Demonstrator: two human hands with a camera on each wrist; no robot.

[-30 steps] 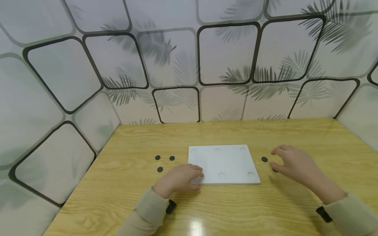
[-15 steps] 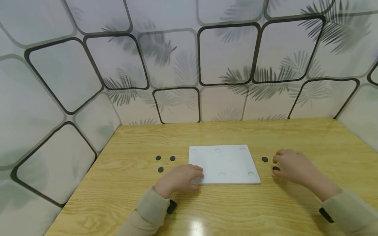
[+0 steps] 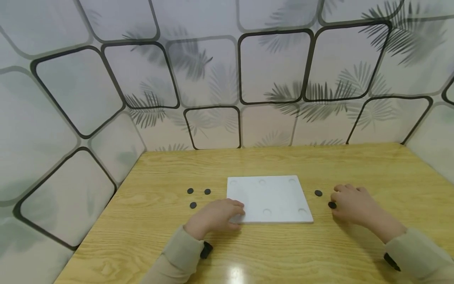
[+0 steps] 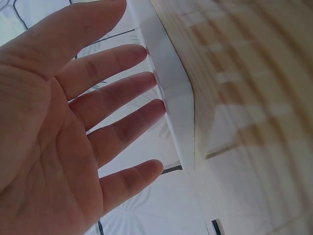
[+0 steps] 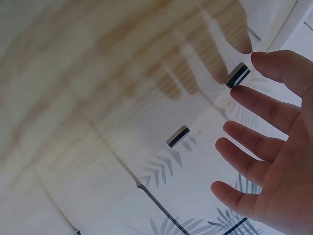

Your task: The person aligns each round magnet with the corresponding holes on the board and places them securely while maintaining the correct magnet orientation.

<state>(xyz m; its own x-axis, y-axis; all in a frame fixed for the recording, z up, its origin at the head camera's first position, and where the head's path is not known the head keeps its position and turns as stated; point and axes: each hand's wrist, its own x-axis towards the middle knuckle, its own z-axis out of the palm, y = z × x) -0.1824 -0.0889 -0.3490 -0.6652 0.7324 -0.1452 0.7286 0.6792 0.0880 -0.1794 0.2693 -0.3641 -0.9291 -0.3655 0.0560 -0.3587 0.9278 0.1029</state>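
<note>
Under the fingers of my left hand (image 3: 217, 215) lies the left front corner of a white rectangular board (image 3: 271, 197) with shallow round recesses; in the left wrist view the extended fingertips rest against it. My right hand (image 3: 356, 204) is low over the table right of the board. Its thumb and index finger are on either side of a small black disc (image 3: 332, 205). In the right wrist view the index fingertip is right at this disc (image 5: 238, 75), the thumb stands slightly apart, and the other fingers are spread. A second black disc (image 3: 318, 193) lies just beyond, toward the board.
Left of the board, three more black discs (image 3: 207, 191) lie on the wooden table (image 3: 170, 165). Wall panels (image 3: 273, 71) with leaf patterns rise along the table's back and left side. Dark bands (image 3: 206, 250) sit at both sleeve cuffs.
My right hand has come down and slightly toward me, its thumb and index finger drawing closer about the nearer right-hand disc. My left hand and the board have stayed put.
</note>
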